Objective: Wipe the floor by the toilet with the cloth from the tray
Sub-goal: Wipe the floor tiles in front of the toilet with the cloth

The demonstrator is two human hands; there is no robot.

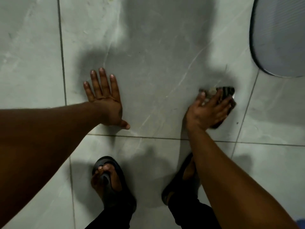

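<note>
We brace our left hand [105,103] flat, fingers spread, on the floor [156,47]; our right hand [208,111] presses the cloth [226,92] down with straight fingers beside the toilet [280,38].

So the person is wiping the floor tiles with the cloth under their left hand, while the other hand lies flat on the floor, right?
Not quite. The cloth is under the right hand, close to the toilet base. It is the left hand that lies flat on the floor tiles. The head view shows this.
</note>
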